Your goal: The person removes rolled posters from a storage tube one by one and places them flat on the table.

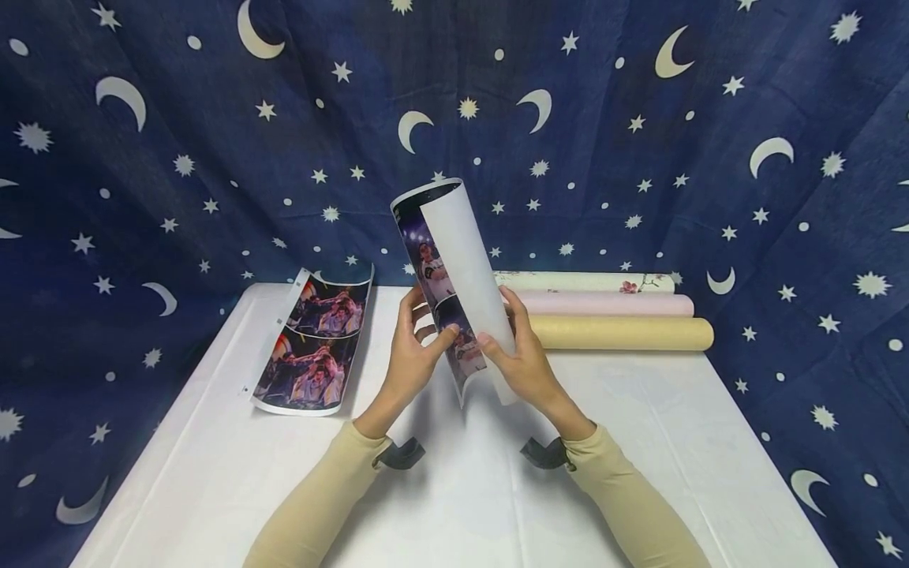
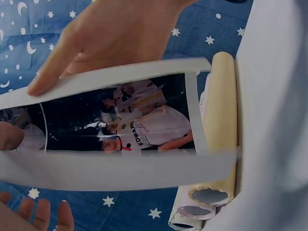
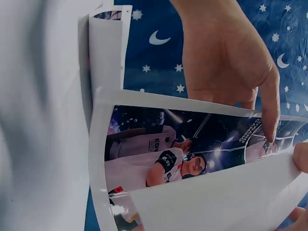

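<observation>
The left hand (image 1: 415, 343) and the right hand (image 1: 527, 364) both gripped a loosely rolled poster (image 1: 469, 268), one from each side, with the thumbs on the near face and the fingers curled round the sides. The poster was between the hands, over the far middle of the table (image 1: 604, 450), tilted with its upper end to the left. Its white back faced outward, and dark photographs showed on the inside through the gap. Whether its lower end touched the table could not be told.

To the left lay a curled printed sheet (image 1: 316, 347), bearing two pictures, one farther than the other. To the right, three rolls lay side by side: yellow (image 1: 625, 333) nearest, pink (image 1: 611, 304) in the middle, flowered white (image 1: 582, 282) farthest. Beyond hung a blue cloth (image 1: 454, 71) with moons and stars.
</observation>
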`<state>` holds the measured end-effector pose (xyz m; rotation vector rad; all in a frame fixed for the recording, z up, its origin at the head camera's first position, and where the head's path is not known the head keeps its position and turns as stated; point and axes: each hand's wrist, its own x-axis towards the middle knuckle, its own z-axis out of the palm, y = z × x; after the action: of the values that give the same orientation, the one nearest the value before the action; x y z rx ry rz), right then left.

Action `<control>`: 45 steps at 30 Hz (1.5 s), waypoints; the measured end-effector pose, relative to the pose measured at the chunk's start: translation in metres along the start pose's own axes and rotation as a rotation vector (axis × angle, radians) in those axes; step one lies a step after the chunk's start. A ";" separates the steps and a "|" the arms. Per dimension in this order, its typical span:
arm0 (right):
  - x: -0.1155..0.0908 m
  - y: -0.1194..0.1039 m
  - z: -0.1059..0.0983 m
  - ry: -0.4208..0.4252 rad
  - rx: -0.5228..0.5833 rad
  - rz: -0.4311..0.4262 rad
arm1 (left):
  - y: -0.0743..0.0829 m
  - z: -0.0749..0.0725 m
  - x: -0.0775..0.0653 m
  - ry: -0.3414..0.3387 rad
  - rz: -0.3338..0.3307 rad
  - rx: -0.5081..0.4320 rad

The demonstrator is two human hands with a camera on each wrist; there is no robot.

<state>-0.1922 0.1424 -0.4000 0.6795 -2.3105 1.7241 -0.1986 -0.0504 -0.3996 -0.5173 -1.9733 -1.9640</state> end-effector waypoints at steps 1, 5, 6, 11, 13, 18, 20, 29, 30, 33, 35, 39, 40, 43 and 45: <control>0.000 0.000 0.000 -0.003 0.004 0.002 | -0.001 0.000 0.000 0.006 -0.006 0.009; 0.000 0.002 0.000 -0.008 0.009 0.014 | -0.004 -0.001 0.001 0.015 -0.025 -0.014; -0.001 0.003 0.000 -0.006 0.009 0.021 | -0.004 -0.001 0.001 0.014 -0.027 -0.028; -0.001 0.009 -0.003 0.014 0.001 0.043 | -0.005 -0.002 0.000 0.024 -0.033 -0.081; -0.001 0.010 -0.005 0.028 -0.015 0.031 | -0.005 -0.003 0.000 0.033 -0.040 -0.085; -0.001 0.013 -0.010 0.098 -0.122 -0.038 | -0.006 -0.006 0.001 0.044 -0.067 -0.100; 0.000 0.015 -0.013 0.126 -0.158 -0.070 | -0.006 -0.007 0.001 0.050 -0.072 -0.099; 0.004 0.024 -0.021 0.213 -0.304 -0.216 | -0.007 -0.016 0.002 0.053 -0.073 -0.103; 0.004 0.025 -0.022 0.223 -0.328 -0.239 | -0.006 -0.017 0.002 0.053 -0.074 -0.109; 0.005 0.027 -0.024 0.255 -0.399 -0.304 | -0.007 -0.019 0.003 0.057 -0.079 -0.119; 0.006 0.027 -0.025 0.278 -0.446 -0.344 | -0.007 -0.022 0.004 0.063 -0.084 -0.111; 0.007 0.028 -0.029 0.302 -0.520 -0.370 | -0.008 -0.026 0.006 0.079 -0.093 -0.128; 0.008 0.028 -0.031 0.300 -0.526 -0.361 | -0.008 -0.027 0.007 0.081 -0.098 -0.140; 0.007 0.028 -0.034 0.269 -0.511 -0.313 | -0.009 -0.030 0.007 0.090 -0.115 -0.163; 0.007 0.027 -0.037 0.240 -0.475 -0.271 | -0.009 -0.031 0.008 0.098 -0.118 -0.154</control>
<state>-0.2153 0.1812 -0.4090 0.6149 -2.2126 1.0239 -0.2104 -0.0816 -0.4032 -0.3393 -1.8414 -2.1821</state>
